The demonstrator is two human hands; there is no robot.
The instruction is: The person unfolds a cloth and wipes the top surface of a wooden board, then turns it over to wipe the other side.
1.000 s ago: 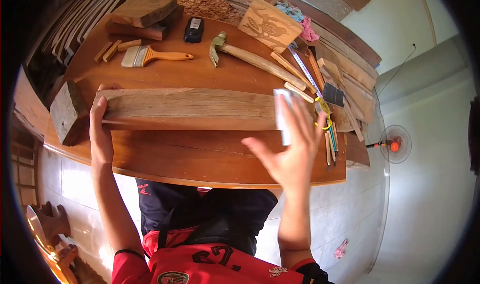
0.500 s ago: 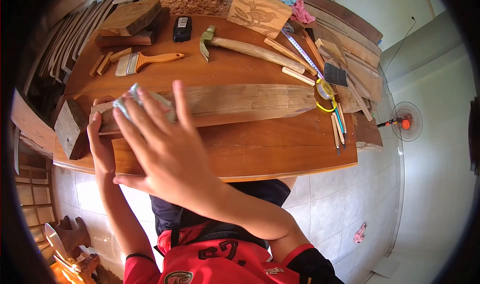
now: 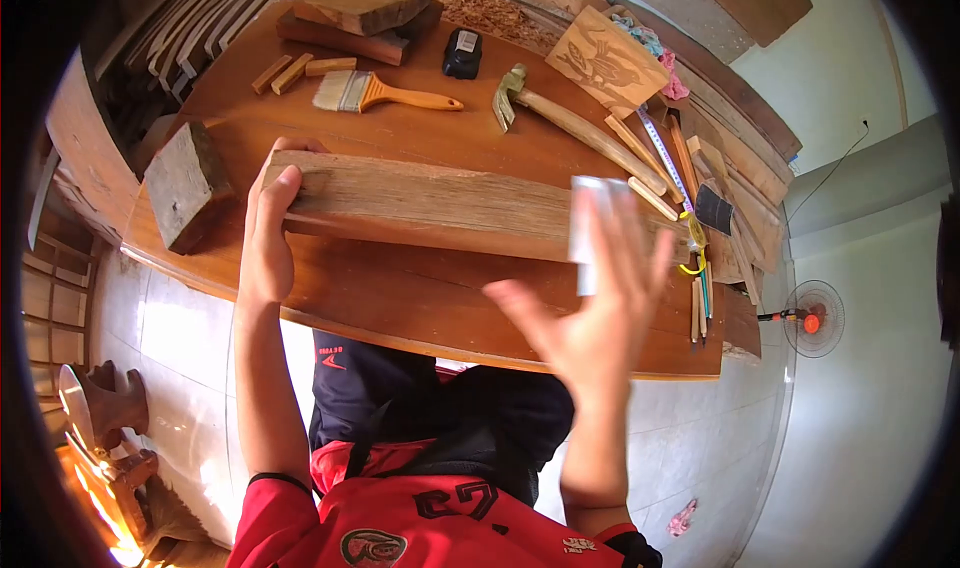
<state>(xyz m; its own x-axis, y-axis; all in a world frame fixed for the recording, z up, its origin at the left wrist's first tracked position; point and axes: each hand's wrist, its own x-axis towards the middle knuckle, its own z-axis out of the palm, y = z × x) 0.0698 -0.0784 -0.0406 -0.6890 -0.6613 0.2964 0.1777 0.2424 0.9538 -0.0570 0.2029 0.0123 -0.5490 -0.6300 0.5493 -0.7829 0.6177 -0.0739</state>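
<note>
Across mid-frame, a plank point(image 3: 430, 198) apparently being rubbed

At left, the left hand point(image 3: 268, 213) grips its end. Right of centre, the right hand point(image 3: 600, 313), fingers spread, lays a pale sheet point(image 3: 582, 248) over it; another stroke would need a steady hold. Tabletop point(image 3: 660, 328) below leaves room to its edge; a tape measure point(image 3: 692, 231) crowds the right end.

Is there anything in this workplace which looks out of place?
Yes: a pink item lies on the floor at the right, away from the table, as if dropped; too small to identify.
</note>
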